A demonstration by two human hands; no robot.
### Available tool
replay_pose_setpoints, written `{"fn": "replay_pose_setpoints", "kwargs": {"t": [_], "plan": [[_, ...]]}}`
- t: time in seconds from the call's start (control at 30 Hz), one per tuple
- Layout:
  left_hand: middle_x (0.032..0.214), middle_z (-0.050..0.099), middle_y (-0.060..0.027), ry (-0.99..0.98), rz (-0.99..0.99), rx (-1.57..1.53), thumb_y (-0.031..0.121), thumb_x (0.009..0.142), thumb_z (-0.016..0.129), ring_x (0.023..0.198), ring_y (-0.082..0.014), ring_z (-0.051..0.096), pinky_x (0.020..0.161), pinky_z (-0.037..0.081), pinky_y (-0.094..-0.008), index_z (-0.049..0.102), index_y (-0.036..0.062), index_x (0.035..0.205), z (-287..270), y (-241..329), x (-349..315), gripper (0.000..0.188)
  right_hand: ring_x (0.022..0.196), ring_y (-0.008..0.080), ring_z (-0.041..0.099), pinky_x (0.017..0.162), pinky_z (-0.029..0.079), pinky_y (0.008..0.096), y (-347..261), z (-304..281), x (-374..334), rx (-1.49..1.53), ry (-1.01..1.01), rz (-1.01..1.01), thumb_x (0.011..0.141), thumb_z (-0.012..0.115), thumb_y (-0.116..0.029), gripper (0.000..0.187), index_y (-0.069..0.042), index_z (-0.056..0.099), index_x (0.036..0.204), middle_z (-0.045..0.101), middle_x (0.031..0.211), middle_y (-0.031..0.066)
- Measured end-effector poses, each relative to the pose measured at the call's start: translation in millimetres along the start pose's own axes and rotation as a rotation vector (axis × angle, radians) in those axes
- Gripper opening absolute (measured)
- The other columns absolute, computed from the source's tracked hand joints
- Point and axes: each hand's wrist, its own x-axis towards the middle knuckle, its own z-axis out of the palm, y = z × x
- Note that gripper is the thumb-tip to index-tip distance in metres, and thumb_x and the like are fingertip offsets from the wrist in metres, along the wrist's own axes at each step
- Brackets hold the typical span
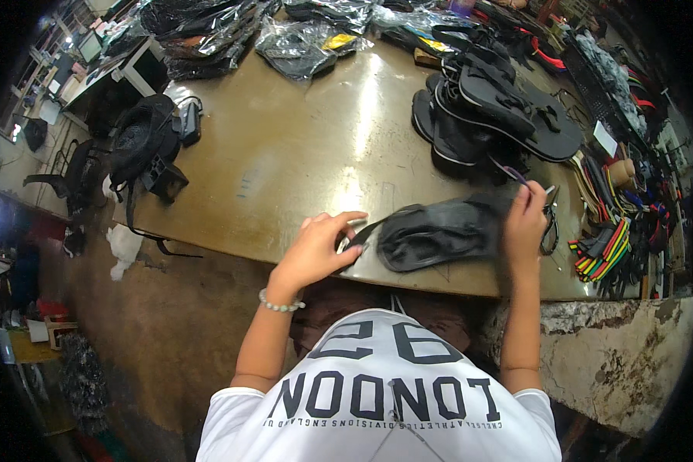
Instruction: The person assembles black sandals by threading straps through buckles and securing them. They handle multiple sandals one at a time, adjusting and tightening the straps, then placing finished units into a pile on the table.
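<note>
A black sandal (439, 235) lies on its side across the table's near edge, slightly blurred. Its black strap (369, 229) stretches out to the left, where the fingers of my left hand (316, 245) curl around its end. At the sandal's other end, my right hand (526, 219) pinches a slim purple-handled tool (510, 171); its exact kind is unclear. Just right of that hand rests a pair of black-handled scissors (550, 231), partly hidden.
Several black sandals (493, 108) are piled beyond my right hand. Colourful strap bundles (604, 246) lie at the right edge. Plastic-wrapped packages (308, 46) line the table's far side. A black cap (142, 135) and a black box (164, 179) sit at the left corner.
</note>
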Motion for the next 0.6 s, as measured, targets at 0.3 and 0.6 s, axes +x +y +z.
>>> {"fn": "replay_pose_setpoints", "kwargs": {"t": [0.3, 0.6], "plan": [[0.087, 0.068, -0.0042, 0.051, -0.225, -0.421, 0.017, 0.092, 0.063, 0.077, -0.0100, 0.057, 0.071, 0.046, -0.0247, 0.068, -0.0003, 0.105, 9, 2, 25, 0.022, 0.068, 0.0091, 0.060, 0.055, 0.048, 0.0221, -47, 13, -15, 0.876, -0.263, 0.319, 0.101, 0.050, -0.022, 0.024, 0.000, 0.055, 0.108, 0.065, 0.092, 0.0092], [0.079, 0.061, -0.0024, 0.107, -0.217, -0.422, 0.016, 0.095, 0.059, 0.072, -0.0089, 0.052, 0.066, 0.044, -0.0246, 0.065, 0.0011, 0.111, 3, 13, 30, 0.023, 0.074, 0.0187, 0.070, 0.064, 0.054, 0.0294, -102, 71, -8, 0.903, -0.736, 0.526, 0.101, 0.047, -0.021, 0.023, 0.002, 0.048, 0.102, 0.068, 0.085, 0.0160]]}}
